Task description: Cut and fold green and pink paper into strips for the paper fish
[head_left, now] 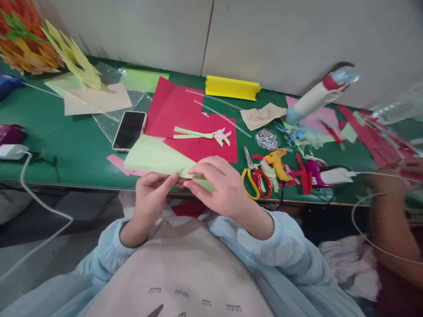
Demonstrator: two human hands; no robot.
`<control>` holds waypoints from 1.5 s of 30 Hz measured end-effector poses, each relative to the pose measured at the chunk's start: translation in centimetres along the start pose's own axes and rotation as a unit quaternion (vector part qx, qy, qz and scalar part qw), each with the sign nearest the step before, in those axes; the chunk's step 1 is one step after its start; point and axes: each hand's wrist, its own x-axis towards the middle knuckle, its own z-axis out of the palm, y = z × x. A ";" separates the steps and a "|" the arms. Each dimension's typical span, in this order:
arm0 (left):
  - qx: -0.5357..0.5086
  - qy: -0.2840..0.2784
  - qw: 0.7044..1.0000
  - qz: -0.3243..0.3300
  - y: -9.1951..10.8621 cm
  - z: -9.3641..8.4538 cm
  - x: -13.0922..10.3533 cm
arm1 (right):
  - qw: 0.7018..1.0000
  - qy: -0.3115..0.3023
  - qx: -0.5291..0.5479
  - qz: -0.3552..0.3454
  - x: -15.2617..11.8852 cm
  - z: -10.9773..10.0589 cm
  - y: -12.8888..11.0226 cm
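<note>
Grip together on pale green sheet [155, 154], with left hand [150, 198] and right hand [221, 189] close at its near edge, by the front of the desk [82, 152]. Seemingly mid-fold or mid-roll; calls for light, even pressure from both thumbs. Just beyond, red paper [178, 105] with pink-and-green cutout [218, 136] on top; rightward, scissors [249, 159] beside yellow glue gun [279, 165].

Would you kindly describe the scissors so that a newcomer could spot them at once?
On the green table, look just to the right of the person's right hand, near the front edge. The scissors lie there, blades pointing away from the person. Unlike the yellow glue gun beside them, they have one yellow loop and one red.
</note>
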 end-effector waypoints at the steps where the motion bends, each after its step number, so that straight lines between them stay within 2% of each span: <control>1: 0.007 0.005 1.000 0.007 0.0 0.0 0.0 | 0.999 -0.001 0.027 0.028 0.2 -0.1 0.1; 3: 0.018 0.009 1.000 0.024 -0.1 -0.1 0.0 | 0.997 -0.006 0.053 0.060 0.5 -0.4 0.3; 9: 0.024 -0.009 0.998 0.064 -0.2 0.4 0.1 | 0.994 -0.040 0.082 0.057 1.6 -1.3 0.6; 18: -0.020 0.038 0.994 0.096 1.6 2.3 0.2 | 0.992 -0.062 0.094 0.050 2.6 -2.5 -0.4; 23: -0.010 0.027 0.994 0.103 1.4 2.2 0.4 | 0.996 -0.062 0.056 0.034 2.9 -2.6 -0.8; 28: -0.088 0.019 0.994 0.058 1.4 2.5 0.6 | 0.998 -0.053 -0.017 0.014 2.8 -2.4 -1.1; 32: -0.114 0.018 0.991 0.064 1.5 2.7 0.6 | 0.997 -0.059 -0.045 0.005 2.6 -2.2 -1.0; 40: -0.060 0.004 0.992 0.113 0.9 2.3 0.6 | 0.999 -0.047 0.008 0.024 2.3 -1.8 -0.7; 45: 0.068 0.024 0.981 0.178 0.5 1.5 0.8 | 0.995 -0.054 0.040 0.072 2.3 -1.8 -0.8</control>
